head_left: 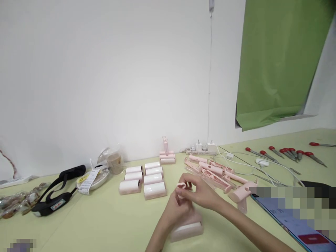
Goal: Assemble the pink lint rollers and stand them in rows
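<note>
Low in the middle, my left hand (177, 207) is closed around the handle of a pink lint roller (187, 231). The roller's white roll and pink cover show below my hands, close to the table top. My right hand (202, 191) is closed at the top of the handle, thumb and fingers pinching its pale pink looped end. The fingers hide most of the handle. Behind my hands lie several white sticky rolls (154, 190) in two columns. To the right is a pile of pink lint roller handles and covers (212, 169).
An assembled pink roller (167, 157) stands by the wall near a power strip (201, 151) with cables. Red-handled tools (291, 153) and a phone (291, 224) lie right. Left are a black strap (56, 201), a wrapped bowl (97, 180) and a cup (114, 162).
</note>
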`<state>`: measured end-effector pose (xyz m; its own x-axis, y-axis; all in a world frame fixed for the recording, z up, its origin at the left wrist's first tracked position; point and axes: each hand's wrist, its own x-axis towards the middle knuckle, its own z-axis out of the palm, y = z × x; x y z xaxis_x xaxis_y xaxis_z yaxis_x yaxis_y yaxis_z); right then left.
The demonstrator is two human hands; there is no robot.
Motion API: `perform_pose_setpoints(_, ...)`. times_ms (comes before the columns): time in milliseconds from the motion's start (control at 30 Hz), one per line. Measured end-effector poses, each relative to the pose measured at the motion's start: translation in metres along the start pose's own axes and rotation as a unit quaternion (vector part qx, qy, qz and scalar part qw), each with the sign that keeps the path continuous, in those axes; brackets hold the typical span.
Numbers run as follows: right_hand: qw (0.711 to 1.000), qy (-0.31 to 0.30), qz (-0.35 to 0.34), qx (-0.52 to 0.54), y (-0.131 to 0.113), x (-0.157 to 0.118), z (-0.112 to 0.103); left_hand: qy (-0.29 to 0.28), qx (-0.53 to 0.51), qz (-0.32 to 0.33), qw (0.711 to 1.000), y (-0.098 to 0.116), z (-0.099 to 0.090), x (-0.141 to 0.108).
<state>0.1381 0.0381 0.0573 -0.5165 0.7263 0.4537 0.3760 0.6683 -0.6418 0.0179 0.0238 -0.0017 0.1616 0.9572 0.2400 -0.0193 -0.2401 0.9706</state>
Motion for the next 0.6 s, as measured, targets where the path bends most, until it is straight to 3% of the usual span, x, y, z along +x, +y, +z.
perform_pose_setpoints(100, 0.998, 0.035, 0.002, -0.047, 0.011, 0.024, -0.016, 0.054, 0.083, 0.089, 0.991, 0.009, -0.037, -0.003)
perform_pose_setpoints(167, 0.994, 0.082, 0.020, -0.070, 0.020, 0.051, -0.027, 0.159, 0.130, 0.097, 0.974, 0.008, -0.069, -0.006)
perform_pose_setpoints(267, 0.990, 0.112, 0.029, -0.078, 0.041, 0.099, -0.035, 0.289, 0.259, 0.076, 0.919, -0.008, -0.111, -0.011)
perform_pose_setpoints(400, 0.993, 0.086, 0.036, -0.079, 0.074, 0.153, -0.021, 0.259, 0.385, 0.047, 0.884, -0.043, -0.136, -0.018)
perform_pose_setpoints(533, 0.996, 0.057, 0.039, -0.052, 0.104, 0.182, -0.002, 0.214, 0.407, -0.010, 0.888, -0.071, -0.136, -0.020)
perform_pose_setpoints(600, 0.997, 0.053, 0.040, -0.032, 0.114, 0.189, 0.004, 0.209, 0.386, -0.004, 0.898, -0.078, -0.134, -0.019)
